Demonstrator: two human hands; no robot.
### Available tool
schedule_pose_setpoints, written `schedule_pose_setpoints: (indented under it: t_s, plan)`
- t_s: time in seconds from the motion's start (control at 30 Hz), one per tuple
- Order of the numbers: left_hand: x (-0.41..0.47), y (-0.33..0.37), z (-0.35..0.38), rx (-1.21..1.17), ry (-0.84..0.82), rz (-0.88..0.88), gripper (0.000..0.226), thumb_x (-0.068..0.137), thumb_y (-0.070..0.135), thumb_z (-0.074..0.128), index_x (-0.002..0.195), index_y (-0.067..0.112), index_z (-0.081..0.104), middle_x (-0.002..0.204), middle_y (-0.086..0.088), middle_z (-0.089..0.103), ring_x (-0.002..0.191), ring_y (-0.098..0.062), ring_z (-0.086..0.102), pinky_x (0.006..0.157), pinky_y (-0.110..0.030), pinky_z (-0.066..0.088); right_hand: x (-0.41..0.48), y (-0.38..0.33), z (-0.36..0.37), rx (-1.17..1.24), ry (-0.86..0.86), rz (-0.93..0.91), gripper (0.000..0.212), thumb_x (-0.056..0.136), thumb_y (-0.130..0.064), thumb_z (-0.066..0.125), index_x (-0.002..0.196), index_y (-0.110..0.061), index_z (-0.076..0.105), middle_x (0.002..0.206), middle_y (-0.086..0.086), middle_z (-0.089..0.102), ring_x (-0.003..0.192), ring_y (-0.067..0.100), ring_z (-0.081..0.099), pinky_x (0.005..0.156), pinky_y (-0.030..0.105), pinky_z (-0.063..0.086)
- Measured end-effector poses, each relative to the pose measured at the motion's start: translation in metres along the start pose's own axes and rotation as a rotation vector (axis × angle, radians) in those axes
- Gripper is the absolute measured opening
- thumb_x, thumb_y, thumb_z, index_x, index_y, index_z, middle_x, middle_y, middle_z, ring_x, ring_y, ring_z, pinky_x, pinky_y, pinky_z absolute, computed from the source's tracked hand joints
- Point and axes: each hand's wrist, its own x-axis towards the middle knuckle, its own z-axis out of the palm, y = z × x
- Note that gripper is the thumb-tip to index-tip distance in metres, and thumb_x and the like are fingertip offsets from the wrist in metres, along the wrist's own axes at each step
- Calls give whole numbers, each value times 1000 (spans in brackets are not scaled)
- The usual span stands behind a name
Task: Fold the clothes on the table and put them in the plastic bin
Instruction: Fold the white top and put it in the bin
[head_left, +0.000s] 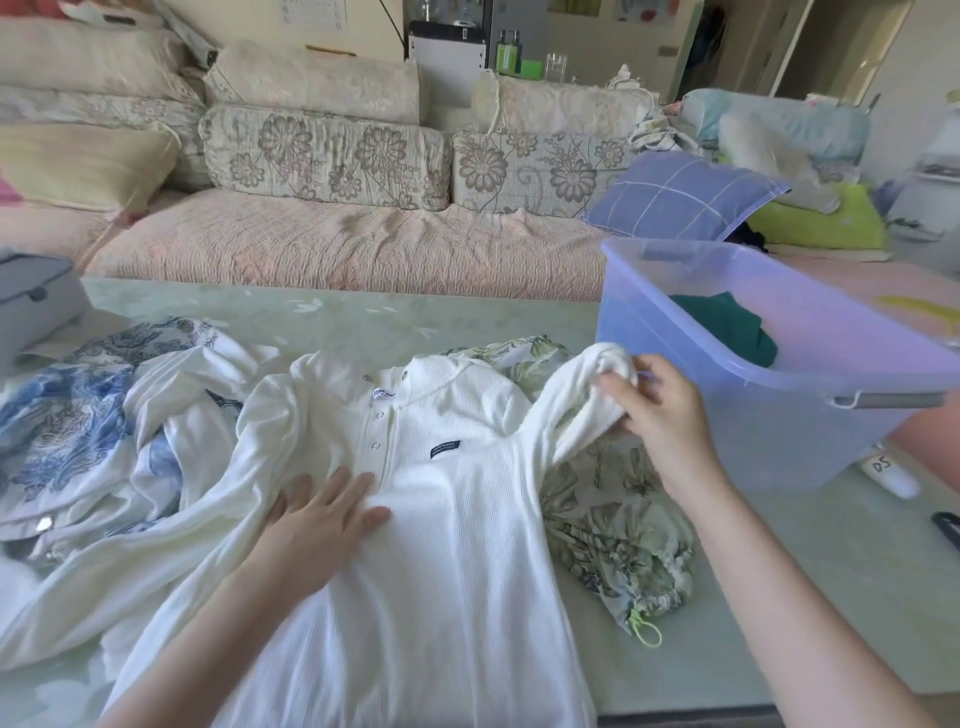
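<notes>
Left grip (317, 514) released, flat on one white shirt (441, 519); right grip (660, 410) grasping its sleeve (566, 395); one bin (779, 415) beside.

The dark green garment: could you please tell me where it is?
In the head view, the dark green garment lies inside the plastic bin on the right of the table, beyond the right hand gripping the white shirt by its sleeve.

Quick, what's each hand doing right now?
Left hand: open, pressing flat on the shirt.
Right hand: closed, holding the sleeve.
</notes>
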Motion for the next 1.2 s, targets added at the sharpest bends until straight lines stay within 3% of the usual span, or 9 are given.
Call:
schedule_pose_setpoints:
  t_s: [0.1,0.17,0.27,0.47,0.63,0.77,0.87,1.07,1.2]
  plan:
    - [6,4,10,-143,-104,-117,80,80,70,-9,149,34,9,157,2,5,140,-42,14,108,-56,24,-8,4,5,-389,24,-241,16,85,-21,68,97,-14,61,68,1,47,56,15,53,58,37,51]
    - [8,10,10,-228,-78,-185,54,97,52,5,148,38,-1,157,3,-11,143,-37,-5,113,-54,13,-17,20,10,-512,-130,-46,37,81,-28,71,112,-16,57,87,-6,52,75,14,54,68,29,48]
    - [6,18,3,-278,6,-173,50,102,35,16,149,37,-1,157,-1,-14,143,-31,-18,114,-54,8,-33,49,16,-500,-479,387,35,73,-37,77,99,-21,62,91,-11,65,90,13,62,77,31,51]
    - [5,36,9,-451,-5,-195,63,96,55,18,148,34,-11,158,4,-8,145,-22,-13,115,-49,5,-45,54,35,-237,-215,358,15,83,-24,69,95,-15,68,90,-6,69,84,9,64,67,19,45]
    - [6,43,7,-525,211,-117,105,56,85,-25,148,40,-2,158,8,3,145,-14,-8,115,-42,-3,-49,48,49,49,-216,543,13,88,-26,64,95,-18,72,93,-4,73,90,10,65,82,25,50]
    - [12,67,-5,-686,310,101,75,73,80,-7,142,52,3,153,25,4,139,8,-12,115,-28,-10,-47,40,47,207,-226,484,14,86,-23,67,92,-10,69,95,1,73,96,22,66,91,35,48]
    - [18,78,3,-642,230,116,67,80,73,6,142,51,-7,152,27,-5,138,6,-19,115,-34,-6,-38,28,34,186,-138,435,17,88,-23,64,98,-9,65,101,11,70,88,26,67,79,34,53]
    - [20,65,21,-534,198,97,83,61,83,-18,139,53,-15,145,32,-21,137,-3,-22,114,-48,1,-6,-16,-18,-101,26,60,16,87,-31,64,75,-22,60,68,0,59,58,16,51,59,28,40]
    - [20,69,20,-535,233,115,94,57,85,-24,142,49,-7,150,25,-16,140,-8,-19,115,-46,1,-15,-10,-37,-753,-438,233,18,84,-35,68,84,-17,65,81,-1,66,69,12,55,63,26,37]
